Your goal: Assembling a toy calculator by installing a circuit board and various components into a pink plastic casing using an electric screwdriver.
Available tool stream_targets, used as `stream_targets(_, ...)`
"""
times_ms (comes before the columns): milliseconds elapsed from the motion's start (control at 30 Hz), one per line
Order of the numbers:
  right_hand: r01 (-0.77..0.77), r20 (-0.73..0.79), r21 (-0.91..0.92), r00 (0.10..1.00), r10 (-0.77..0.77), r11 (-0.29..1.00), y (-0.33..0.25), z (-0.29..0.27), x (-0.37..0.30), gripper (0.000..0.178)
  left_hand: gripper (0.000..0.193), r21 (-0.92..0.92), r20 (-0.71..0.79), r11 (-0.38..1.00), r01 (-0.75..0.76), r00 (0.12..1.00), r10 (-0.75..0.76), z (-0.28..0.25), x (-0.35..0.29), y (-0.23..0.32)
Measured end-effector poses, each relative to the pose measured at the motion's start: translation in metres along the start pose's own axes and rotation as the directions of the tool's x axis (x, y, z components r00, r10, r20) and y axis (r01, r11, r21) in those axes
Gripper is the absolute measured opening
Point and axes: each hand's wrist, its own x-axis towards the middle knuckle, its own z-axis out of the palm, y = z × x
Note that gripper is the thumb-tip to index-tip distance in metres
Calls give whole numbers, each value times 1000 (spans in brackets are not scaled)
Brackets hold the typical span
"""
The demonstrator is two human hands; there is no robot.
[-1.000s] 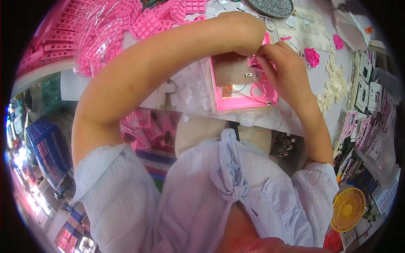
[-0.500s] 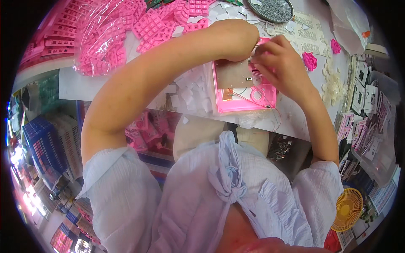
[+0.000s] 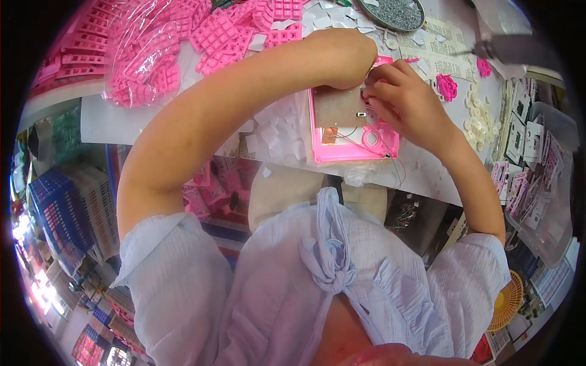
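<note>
A pink plastic casing (image 3: 357, 152) lies on the worktable with a flat grey-brown board (image 3: 336, 110) in it. Thin wires and a pink ring-shaped part show at the casing's near end. My left hand (image 3: 348, 58) bends over the casing's far end, its back toward me and its fingers hidden. From the right comes my right hand (image 3: 406, 100), thumb and fingers drawn together at the board's right edge, close to the left hand. What those fingertips pinch is too small and covered to make out.
Pink keypad pieces (image 3: 223, 36) and a clear bag (image 3: 143, 58) of them lie at the far left. White paper bits (image 3: 278, 131) are scattered beside the casing. A round tray of screws (image 3: 397, 13), pink coiled wire (image 3: 447, 87) and a dark, blurred tool (image 3: 519, 49) are at the right.
The dark tool has come into view at the upper right. My right hand has shifted slightly, its elbow moving outward; the left hand stays at the casing's far end.
</note>
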Motion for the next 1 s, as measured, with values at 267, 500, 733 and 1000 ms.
stream_targets(267, 8, -170, 42, 986, -1, 999, -6, 14, -16, 24, 13, -23, 27, 999, -33, 999, 34, -3, -3, 0)
stream_targets(500, 54, -88, 49, 995, -49, 997, 2, 6, -16, 31, 12, -35, 22, 998, -49, 998, 50, -2, -4, -2)
stream_targets(733, -31, -231, -141, 973, -3, 990, -18, 25, -14, 39, 14, 45, -32, 996, -71, 997, 73, 6, -3, -3)
stream_targets(1000, -93, -147, -202, 987, 63, 975, -27, 19, -7, 40, 20, 195, -160, 955, -223, 954, 255, 6, -15, 2)
